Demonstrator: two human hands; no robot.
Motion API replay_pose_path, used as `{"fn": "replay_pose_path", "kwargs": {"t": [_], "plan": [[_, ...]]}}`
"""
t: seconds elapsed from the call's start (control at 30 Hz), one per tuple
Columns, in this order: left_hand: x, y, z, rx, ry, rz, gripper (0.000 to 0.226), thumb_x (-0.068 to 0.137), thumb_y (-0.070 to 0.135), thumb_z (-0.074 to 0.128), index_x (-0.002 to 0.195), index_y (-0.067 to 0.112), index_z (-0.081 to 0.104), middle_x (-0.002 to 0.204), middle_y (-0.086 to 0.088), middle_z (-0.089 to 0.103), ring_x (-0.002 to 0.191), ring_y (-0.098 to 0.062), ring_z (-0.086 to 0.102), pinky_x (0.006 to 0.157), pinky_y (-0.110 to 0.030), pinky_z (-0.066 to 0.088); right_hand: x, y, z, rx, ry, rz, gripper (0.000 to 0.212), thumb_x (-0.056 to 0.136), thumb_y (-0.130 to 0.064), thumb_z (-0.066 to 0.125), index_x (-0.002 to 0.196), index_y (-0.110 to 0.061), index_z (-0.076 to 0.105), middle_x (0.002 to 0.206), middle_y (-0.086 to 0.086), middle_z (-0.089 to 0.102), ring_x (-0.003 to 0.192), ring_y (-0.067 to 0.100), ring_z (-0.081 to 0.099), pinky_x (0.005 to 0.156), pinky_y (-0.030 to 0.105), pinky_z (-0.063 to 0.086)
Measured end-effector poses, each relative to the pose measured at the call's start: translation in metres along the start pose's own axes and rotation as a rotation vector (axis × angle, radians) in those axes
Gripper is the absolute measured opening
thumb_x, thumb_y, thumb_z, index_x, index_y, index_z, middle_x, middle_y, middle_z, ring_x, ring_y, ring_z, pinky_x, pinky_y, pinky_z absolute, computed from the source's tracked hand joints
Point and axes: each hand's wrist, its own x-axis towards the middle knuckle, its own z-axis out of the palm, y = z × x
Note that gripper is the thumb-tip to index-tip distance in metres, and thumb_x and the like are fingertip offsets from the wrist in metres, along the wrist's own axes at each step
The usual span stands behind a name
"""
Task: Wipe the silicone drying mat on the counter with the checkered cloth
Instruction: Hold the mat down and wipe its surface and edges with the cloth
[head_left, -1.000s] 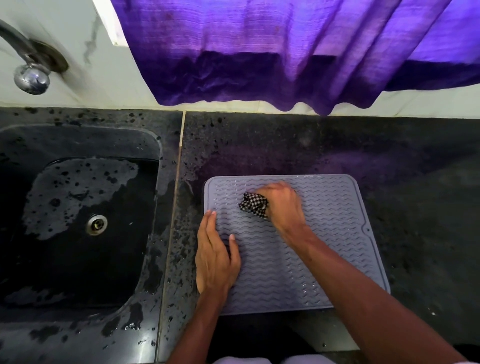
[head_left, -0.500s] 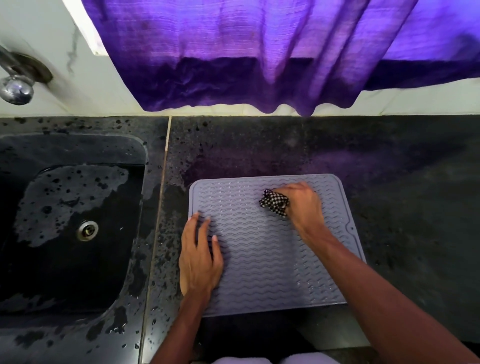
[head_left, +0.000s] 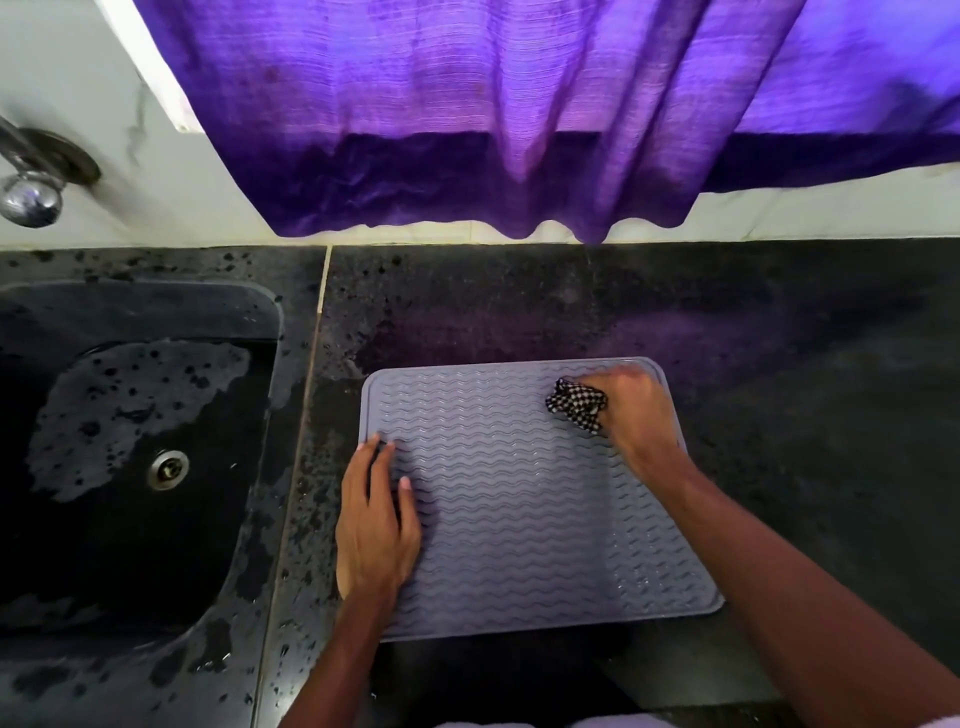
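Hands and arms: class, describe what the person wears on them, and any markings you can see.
Both forearms are bare right to the frame's bottom edge: no sleeves, gloves or watch show. The left hand has short, pale nails and no visible ring. The right hand shows no jewellery or markings either.

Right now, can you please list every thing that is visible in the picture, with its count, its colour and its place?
drying mat: one, grey with wavy ridges, flat on the counter, right of the sink
checkered cloth: one, black and white, bunched at the mat's far right corner
counter: one, dark speckled stone, wet spots near the sink
sink: one, black, left side, partly wet
drain: one, metal, in the sink floor
tap: one, chrome, on the wall at far left
curtain: one, purple, hanging above the counter
left hand: flat on the mat's left edge
right hand: closed on the cloth
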Motion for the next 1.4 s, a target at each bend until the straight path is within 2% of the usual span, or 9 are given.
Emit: {"fn": "replay_pose_path", "kwargs": {"t": [0.13, 0.23, 0.37, 0.53, 0.7, 0.9, 1.13, 1.23, 1.4], "plan": [[-0.001, 0.003, -0.003, -0.014, 0.007, -0.019, 0.045, 0.098, 0.021, 0.046, 0.138, 0.002, 0.053, 0.150, -0.010, 0.046, 0.139, -0.025, 0.043, 0.113, -0.027, 0.031, 0.002, -0.001, -0.003, 0.036, -0.062, 0.029, 0.024, 0.083, -0.028, 0.075, 0.108, -0.028, 0.075, 0.102, 0.000, 0.076, 0.098, 0.018, 0.069, 0.087, 0.034, 0.055], [0.000, 0.003, -0.002, -0.011, 0.004, -0.030, 0.045, 0.098, 0.022, 0.045, 0.137, 0.002, 0.053, 0.150, -0.010, 0.047, 0.139, -0.025, 0.043, 0.114, -0.026, 0.029, 0.000, 0.006, -0.012, 0.084, 0.042, 0.039, 0.022, 0.077, -0.033, 0.079, 0.099, -0.029, 0.078, 0.090, 0.002, 0.077, 0.085, 0.020, 0.071, 0.078, 0.031, 0.057], [-0.001, 0.001, -0.001, 0.006, 0.004, -0.025, 0.045, 0.098, 0.022, 0.045, 0.137, 0.002, 0.053, 0.149, -0.011, 0.047, 0.139, -0.025, 0.043, 0.115, -0.028, 0.030, -0.004, 0.029, -0.018, -0.002, 0.042, 0.113, 0.030, 0.080, -0.019, 0.076, 0.105, -0.036, 0.074, 0.097, 0.004, 0.076, 0.090, 0.030, 0.070, 0.081, 0.042, 0.059], [-0.001, -0.001, 0.001, 0.033, 0.007, -0.024, 0.044, 0.098, 0.022, 0.046, 0.136, 0.002, 0.055, 0.148, -0.011, 0.048, 0.139, -0.025, 0.043, 0.115, -0.021, 0.026, -0.008, 0.036, -0.014, 0.024, 0.041, 0.075, 0.029, 0.082, -0.022, 0.076, 0.109, -0.034, 0.074, 0.104, 0.001, 0.075, 0.096, 0.028, 0.067, 0.087, 0.040, 0.056], [-0.001, -0.002, 0.004, 0.055, 0.026, 0.003, 0.043, 0.097, 0.019, 0.047, 0.133, 0.000, 0.057, 0.146, -0.014, 0.050, 0.137, -0.028, 0.045, 0.115, -0.028, 0.030, -0.004, 0.036, -0.024, 0.018, -0.038, 0.132, 0.030, 0.081, -0.022, 0.073, 0.108, -0.035, 0.074, 0.098, 0.007, 0.075, 0.092, 0.033, 0.069, 0.083, 0.045, 0.058], [-0.002, -0.004, 0.006, 0.059, 0.039, 0.007, 0.037, 0.097, 0.007, 0.056, 0.133, -0.001, 0.057, 0.147, -0.015, 0.050, 0.138, -0.029, 0.045, 0.116, -0.026, 0.028, -0.028, 0.033, -0.009, 0.064, 0.038, 0.043, 0.028, 0.079, -0.022, 0.077, 0.104, -0.034, 0.075, 0.100, -0.002, 0.076, 0.095, 0.024, 0.069, 0.083, 0.036, 0.057], [-0.002, -0.003, 0.004, 0.038, 0.048, 0.004, 0.041, 0.097, 0.017, 0.050, 0.133, 0.000, 0.058, 0.146, -0.014, 0.051, 0.138, -0.027, 0.045, 0.116, -0.024, 0.027, -0.024, 0.023, -0.011, 0.054, 0.011, 0.107, 0.024, 0.081, -0.019, 0.072, 0.102, -0.031, 0.076, 0.090, 0.005, 0.075, 0.086, 0.028, 0.069, 0.077, 0.039, 0.058], [-0.002, -0.003, 0.004, 0.030, 0.048, 0.027, 0.042, 0.096, 0.017, 0.050, 0.132, -0.002, 0.059, 0.145, -0.014, 0.052, 0.137, -0.029, 0.046, 0.117, -0.030, 0.031, -0.031, 0.011, -0.004, 0.095, 0.047, 0.025, 0.018, 0.082, -0.021, 0.074, 0.097, -0.028, 0.078, 0.083, 0.000, 0.075, 0.078, 0.017, 0.068, 0.070, 0.034, 0.057], [-0.001, -0.003, 0.005, 0.019, 0.048, 0.040, 0.042, 0.095, 0.016, 0.052, 0.132, -0.003, 0.059, 0.144, -0.016, 0.053, 0.137, -0.033, 0.047, 0.115, -0.042, 0.037, -0.032, 0.003, 0.005, 0.008, -0.027, -0.007, 0.021, 0.083, -0.019, 0.074, 0.103, -0.024, 0.076, 0.098, 0.000, 0.075, 0.097, 0.022, 0.066, 0.086, 0.035, 0.053]]}}
